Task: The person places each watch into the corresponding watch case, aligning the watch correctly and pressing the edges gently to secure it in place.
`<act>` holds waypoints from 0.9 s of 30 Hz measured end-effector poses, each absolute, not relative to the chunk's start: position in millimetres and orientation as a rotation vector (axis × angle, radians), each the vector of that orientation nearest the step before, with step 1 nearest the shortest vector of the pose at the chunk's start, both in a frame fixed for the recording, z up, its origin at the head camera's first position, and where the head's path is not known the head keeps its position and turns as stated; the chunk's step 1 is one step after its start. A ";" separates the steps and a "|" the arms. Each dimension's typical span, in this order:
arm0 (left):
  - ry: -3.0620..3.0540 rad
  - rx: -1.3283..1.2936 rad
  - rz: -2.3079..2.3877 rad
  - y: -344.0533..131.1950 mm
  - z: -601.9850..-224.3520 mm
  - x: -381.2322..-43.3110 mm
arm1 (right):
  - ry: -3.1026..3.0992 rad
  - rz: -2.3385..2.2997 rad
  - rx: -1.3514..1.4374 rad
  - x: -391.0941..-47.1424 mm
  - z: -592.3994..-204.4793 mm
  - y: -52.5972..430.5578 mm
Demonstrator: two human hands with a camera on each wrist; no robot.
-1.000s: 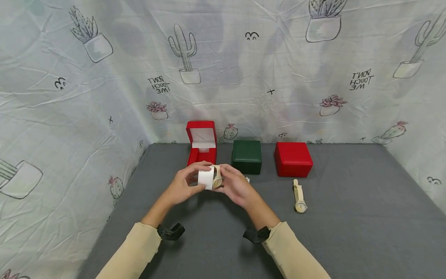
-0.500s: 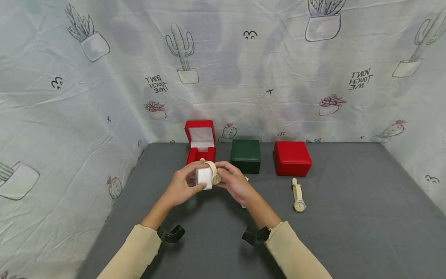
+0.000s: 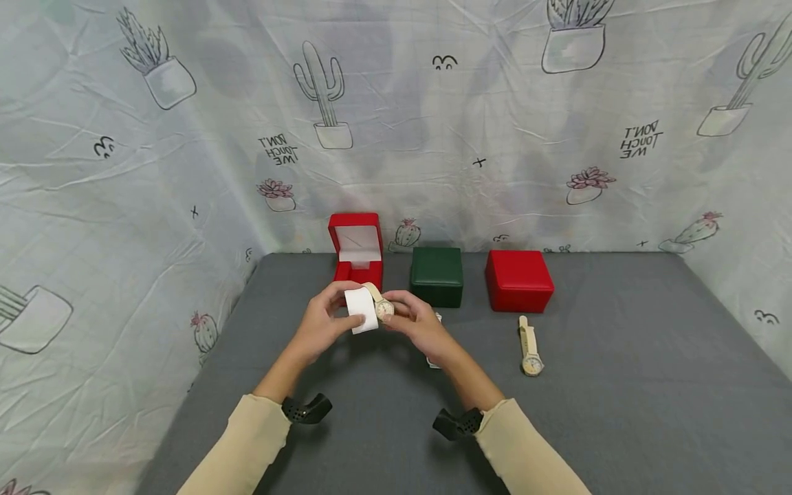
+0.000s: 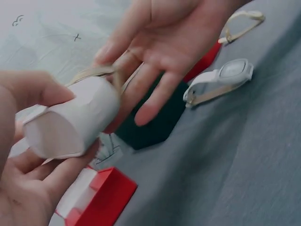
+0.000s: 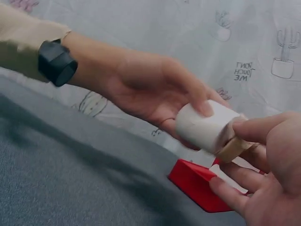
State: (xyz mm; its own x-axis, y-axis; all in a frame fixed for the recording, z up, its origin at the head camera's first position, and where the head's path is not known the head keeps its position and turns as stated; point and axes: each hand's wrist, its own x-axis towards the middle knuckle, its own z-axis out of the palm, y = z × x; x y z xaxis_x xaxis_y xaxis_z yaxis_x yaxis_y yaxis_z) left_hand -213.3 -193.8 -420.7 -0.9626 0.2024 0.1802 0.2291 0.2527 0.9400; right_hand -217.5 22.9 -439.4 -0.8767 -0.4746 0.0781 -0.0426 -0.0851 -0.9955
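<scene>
My left hand grips a white watch pillow, thumb on its side and fingers beneath. A cream wristwatch is at the pillow's right end, its dial facing up toward the head camera. My right hand pinches this watch between thumb and fingers. The right wrist view shows the cream strap at the pillow's rim, partly hidden by the fingers. Both hands are held above the table, just in front of an open red watch box with a white-lined lid.
Right of the open box stand a closed green box and a closed red box. A second cream watch lies in front of the red one. A white watch lies on the grey table, mostly behind my right forearm in the head view.
The pillow has tilted in my left hand. The watch at its end has turned so that its dial faces up more, and my right thumb has come onto the dial's edge.
</scene>
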 end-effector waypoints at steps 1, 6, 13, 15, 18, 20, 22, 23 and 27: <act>-2.441 -0.378 -1.907 -193.2 -421.4 -213.5 | 1.908 -2.046 -0.583 -217.4 -440.8 22.7; -2.212 -0.084 -2.255 -187.8 -423.0 -213.4 | 2.131 -2.038 -0.618 -215.0 -447.1 17.7; -1.980 0.095 -2.432 -176.8 -423.8 -211.9 | 2.292 -2.083 -0.460 -208.4 -450.0 8.4; -1.954 0.096 -2.416 -173.2 -424.5 -211.5 | 2.200 -2.175 -0.367 -208.0 -448.7 6.0; -1.964 0.090 -2.335 -168.4 -426.0 -211.0 | 2.043 -2.275 -0.230 -208.5 -447.2 2.4; -1.991 0.092 -2.264 -165.8 -426.8 -210.7 | 1.973 -2.307 -0.161 -208.0 -445.8 0.1; -2.026 0.082 -2.196 -164.0 -427.8 -211.2 | 1.907 -2.339 -0.114 -207.8 -445.3 -1.8; -2.039 0.075 -2.165 -163.4 -428.2 -211.7 | 1.867 -2.358 -0.100 -207.4 -445.1 -2.6; -2.086 0.051 -2.075 -162.9 -430.8 -212.7 | 1.821 -2.394 -0.078 -205.1 -444.4 -4.9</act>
State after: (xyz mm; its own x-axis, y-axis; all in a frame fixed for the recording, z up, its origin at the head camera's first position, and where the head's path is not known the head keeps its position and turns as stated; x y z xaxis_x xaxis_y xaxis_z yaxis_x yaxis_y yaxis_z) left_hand -212.7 -162.9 -430.8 -0.9797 -0.1638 0.1158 0.1150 0.0145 0.9933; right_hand -205.1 -4.9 -444.4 -0.9898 -0.1368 -0.0393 0.0744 -0.2618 -0.9622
